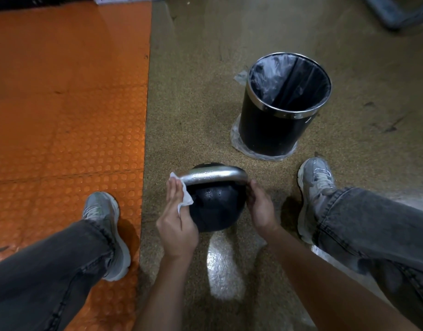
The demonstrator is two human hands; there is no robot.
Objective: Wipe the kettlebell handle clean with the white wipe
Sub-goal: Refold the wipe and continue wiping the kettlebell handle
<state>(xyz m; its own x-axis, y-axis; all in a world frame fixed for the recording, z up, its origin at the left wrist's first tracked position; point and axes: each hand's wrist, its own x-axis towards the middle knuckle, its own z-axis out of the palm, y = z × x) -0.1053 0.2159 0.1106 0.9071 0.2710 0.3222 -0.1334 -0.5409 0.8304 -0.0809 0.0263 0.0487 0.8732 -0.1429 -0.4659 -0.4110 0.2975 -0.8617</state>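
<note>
A black kettlebell (pixel 214 206) with a silver handle (pixel 215 176) stands on the speckled floor between my feet. My left hand (pixel 177 223) presses the white wipe (pixel 185 194) against the left end of the handle, where it curves down to the ball. My right hand (pixel 259 206) grips the right end of the handle and the side of the ball, holding the kettlebell steady. Part of the wipe is hidden under my left fingers.
A black waste bin (pixel 272 134) with a steel rim and a clear liner stands just beyond the kettlebell, to the right. An orange studded mat (pixel 62 115) covers the floor on the left. My shoes and jeans-clad legs flank the kettlebell.
</note>
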